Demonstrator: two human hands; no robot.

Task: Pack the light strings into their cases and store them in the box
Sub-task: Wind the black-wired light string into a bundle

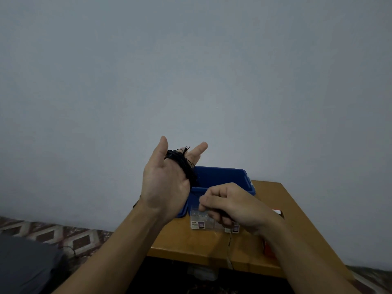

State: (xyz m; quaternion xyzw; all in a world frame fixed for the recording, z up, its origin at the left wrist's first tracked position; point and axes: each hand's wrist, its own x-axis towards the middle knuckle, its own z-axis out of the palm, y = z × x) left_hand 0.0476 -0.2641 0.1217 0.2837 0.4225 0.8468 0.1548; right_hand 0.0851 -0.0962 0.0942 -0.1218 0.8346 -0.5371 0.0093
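Two cases (199,221) on table (180,242), blue box (222,177) behind

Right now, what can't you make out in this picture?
All in the head view:
- Floor of the blue box: hidden by its near wall, the left hand and the light string coiled on it.
- The string's free end: lost inside the right hand grip.
- Labels on the cases: too small, partly under the right hand.
- The red thing at the table edge: covered by the right forearm.

Dim, flat, bluish light throughout.
Soft focus overall, grain on the pale grey wall (212,71), corners darken, wide-angle bending at the near edges.
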